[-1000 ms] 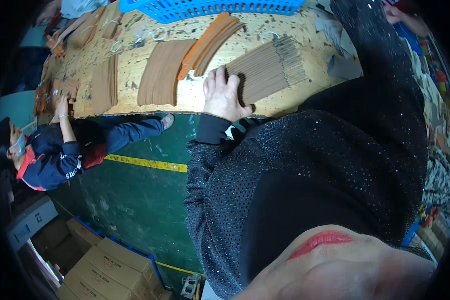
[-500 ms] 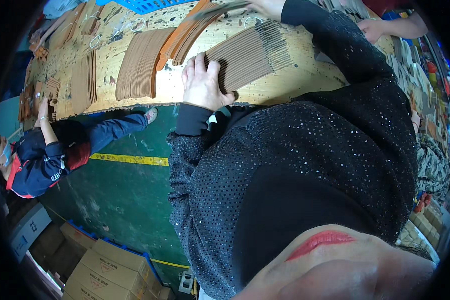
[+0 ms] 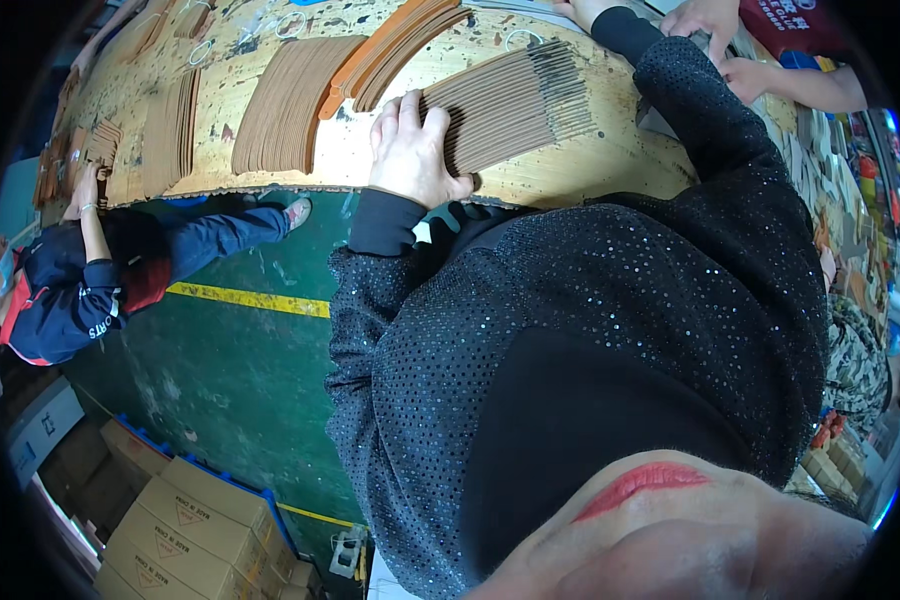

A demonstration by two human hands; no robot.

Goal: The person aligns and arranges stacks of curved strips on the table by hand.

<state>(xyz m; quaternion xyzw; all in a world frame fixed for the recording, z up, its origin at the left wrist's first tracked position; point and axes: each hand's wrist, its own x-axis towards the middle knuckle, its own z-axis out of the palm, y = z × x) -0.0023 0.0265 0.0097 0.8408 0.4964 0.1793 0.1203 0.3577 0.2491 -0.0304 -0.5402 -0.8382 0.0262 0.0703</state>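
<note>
My left hand (image 3: 410,150) lies on the near end of a fanned stack of brown cardboard sheets (image 3: 515,105) on the worn wooden table (image 3: 590,165). Its fingers press the top and the thumb curls round the near edge. My right arm in a black sparkly sleeve reaches across the table. My right hand (image 3: 582,10) is cut off by the top edge, so what it holds is hidden. Just left of the stack lies an orange-brown fan of sheets (image 3: 395,50).
More fanned cardboard stacks (image 3: 285,105) lie along the table to the left. Another person in dark blue (image 3: 80,290) works at its left end. A second person's hands (image 3: 715,25) are beside my right hand. Cardboard boxes (image 3: 185,520) stand on the green floor.
My view has tipped toward the table, which now looks closer. My left hand stays on the fanned stack. My right arm has stretched further across the table.
</note>
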